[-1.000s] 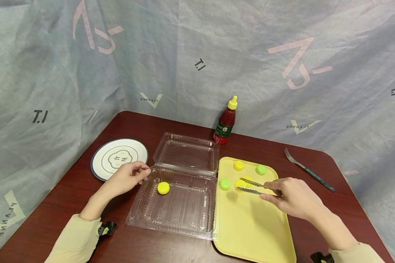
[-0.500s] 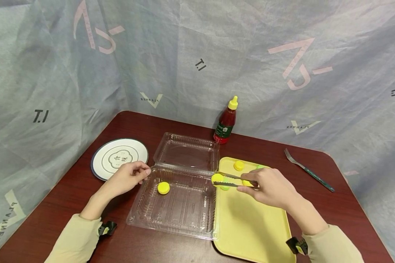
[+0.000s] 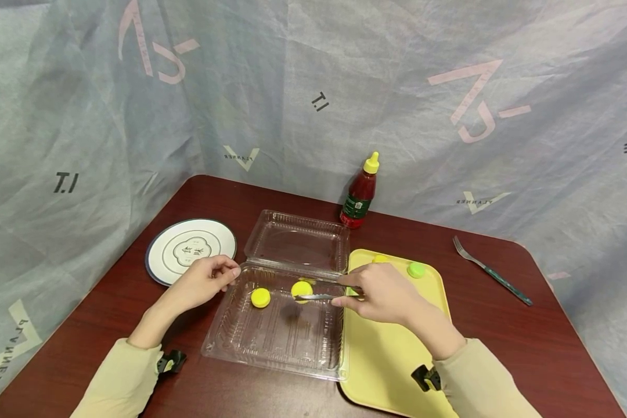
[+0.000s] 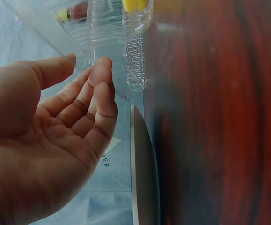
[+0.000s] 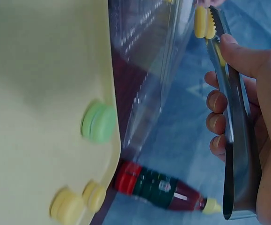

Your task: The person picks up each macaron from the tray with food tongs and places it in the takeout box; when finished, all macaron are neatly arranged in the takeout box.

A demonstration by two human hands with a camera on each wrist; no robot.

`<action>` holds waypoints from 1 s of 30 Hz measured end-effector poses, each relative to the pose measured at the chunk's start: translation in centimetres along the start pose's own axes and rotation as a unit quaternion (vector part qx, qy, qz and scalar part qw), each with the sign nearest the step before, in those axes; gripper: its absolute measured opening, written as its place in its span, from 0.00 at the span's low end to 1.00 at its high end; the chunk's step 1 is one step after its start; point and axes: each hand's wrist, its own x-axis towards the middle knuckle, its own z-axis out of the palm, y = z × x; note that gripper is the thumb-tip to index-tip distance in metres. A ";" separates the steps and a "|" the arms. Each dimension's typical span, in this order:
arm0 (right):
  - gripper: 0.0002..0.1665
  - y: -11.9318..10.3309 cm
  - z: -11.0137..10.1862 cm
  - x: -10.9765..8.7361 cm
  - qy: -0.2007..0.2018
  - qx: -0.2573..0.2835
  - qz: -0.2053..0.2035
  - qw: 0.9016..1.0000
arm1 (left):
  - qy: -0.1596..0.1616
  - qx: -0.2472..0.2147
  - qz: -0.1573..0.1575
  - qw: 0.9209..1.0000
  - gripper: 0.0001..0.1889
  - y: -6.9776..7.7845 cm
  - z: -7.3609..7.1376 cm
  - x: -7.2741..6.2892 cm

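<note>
My right hand [image 3: 384,293] grips metal tongs [image 5: 240,154], which pinch a yellow macaron [image 3: 301,291] above the clear hinged plastic container [image 3: 274,363]. A second yellow macaron [image 3: 260,298] lies in the container's base, at its left. At the container's left rim is my left hand [image 3: 201,281], its fingers loosely bent and holding nothing. In the left wrist view a gap shows between thumb and fingers, with the clear plastic just beyond; whether they touch it, I cannot tell. On the yellow tray [image 3: 392,371], a green macaron [image 5: 99,122] and yellow macarons [image 5: 67,206] show in the right wrist view.
Left of the container is a white plate [image 3: 169,252] with a blue rim. A red sauce bottle [image 3: 357,200] stands behind the open lid [image 3: 298,247]. Beyond the tray's right side lies a fork [image 3: 491,270]. Grey cloth [image 3: 313,133] hangs behind the table.
My right hand has moved left from the tray to over the container, carrying a yellow macaron in the tongs, which closed on it. My left hand has stayed in place.
</note>
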 end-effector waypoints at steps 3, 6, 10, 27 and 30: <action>0.18 -0.7 0.7 0.8 -0.009 0.008 -0.008 1.000 | -0.001 -0.001 -0.003 1.000 0.07 0.0 0.0 0.0; 0.22 -1.4 1.2 1.6 -0.022 0.014 -0.008 1.000 | -0.001 -0.002 -0.004 1.000 0.07 0.1 0.0 0.0; 0.23 -2.2 1.9 2.4 -0.037 0.020 -0.009 0.999 | 0.000 -0.001 -0.004 1.000 0.07 0.0 0.0 0.0; 0.15 -4.7 4.3 4.3 -0.075 0.015 -0.051 0.996 | 0.000 -0.001 -0.005 1.000 0.06 0.1 0.0 -0.1; 0.15 -5.0 4.6 4.4 -0.077 0.007 -0.053 0.996 | 0.000 0.002 -0.003 1.000 0.07 0.1 0.0 0.0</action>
